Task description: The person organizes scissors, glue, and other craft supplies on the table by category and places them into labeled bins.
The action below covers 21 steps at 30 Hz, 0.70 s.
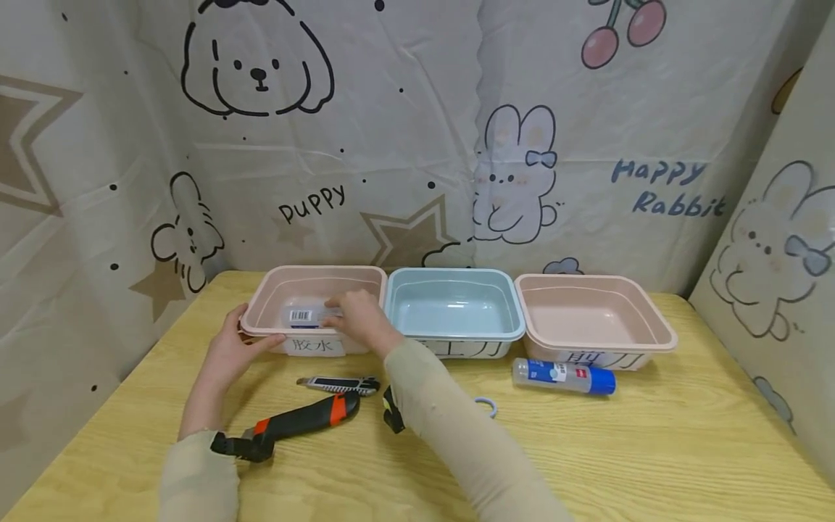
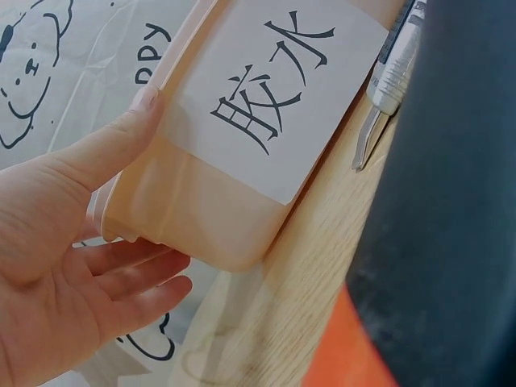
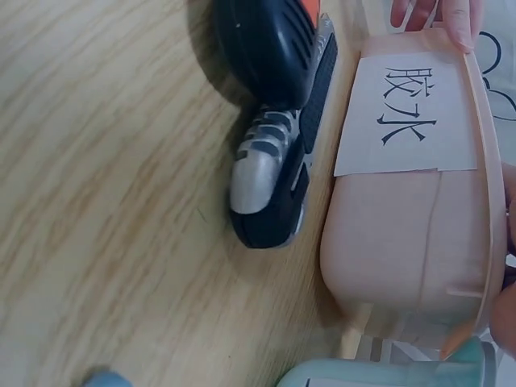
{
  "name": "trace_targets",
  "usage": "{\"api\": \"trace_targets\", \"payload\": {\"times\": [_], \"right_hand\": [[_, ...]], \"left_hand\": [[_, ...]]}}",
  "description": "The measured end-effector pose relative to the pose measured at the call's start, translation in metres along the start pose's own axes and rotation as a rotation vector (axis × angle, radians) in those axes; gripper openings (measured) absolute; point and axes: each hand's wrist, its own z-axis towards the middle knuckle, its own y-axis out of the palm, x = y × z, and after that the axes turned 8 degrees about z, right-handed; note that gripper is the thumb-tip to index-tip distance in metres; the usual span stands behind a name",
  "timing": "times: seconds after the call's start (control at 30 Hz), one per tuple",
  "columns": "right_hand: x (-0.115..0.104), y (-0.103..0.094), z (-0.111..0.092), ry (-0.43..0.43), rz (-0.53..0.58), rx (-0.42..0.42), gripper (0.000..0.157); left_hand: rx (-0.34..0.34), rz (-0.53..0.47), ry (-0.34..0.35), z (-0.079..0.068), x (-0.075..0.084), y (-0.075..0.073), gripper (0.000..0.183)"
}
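My left hand [image 1: 231,351] grips the front left corner of the left pink bin [image 2: 218,218], its thumb on the front rim and its other fingers around the side. A paper label with black characters is on the bin's front. My right hand [image 1: 362,319] reaches over the front rim into this bin. Its fingers are around one end of a clear glue bottle [image 1: 301,317] with a barcode label, lying sideways low in the bin; the hand hides that end. In the right wrist view only part of the right hand [image 3: 506,314] shows at the edge.
A light blue bin [image 1: 454,337] and another pink bin [image 1: 600,344] stand to the right. Before them lies a clear tube with a blue cap [image 1: 564,377]. A grey snap-off cutter [image 1: 339,385] and a black-orange utility knife [image 1: 306,418] lie in front. A light blue loop [image 1: 489,407] peeks past the right sleeve.
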Motion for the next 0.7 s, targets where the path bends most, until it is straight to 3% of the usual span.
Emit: {"api": "trace_targets", "payload": {"times": [0.3, 0.53, 0.7], "right_hand": [[0.001, 0.004, 0.001, 0.013, -0.033, -0.005, 0.034], [0.000, 0.001, 0.000, 0.078, 0.068, 0.039, 0.021], [0.003, -0.009, -0.008, 0.016, 0.094, 0.100, 0.018]], "left_hand": [[0.012, 0.002, 0.002, 0.000, -0.001, 0.001, 0.105], [0.020, 0.009, 0.002, -0.001, -0.001, 0.001, 0.104], [0.022, 0.001, 0.017, -0.002, -0.004, 0.000, 0.103]]}}
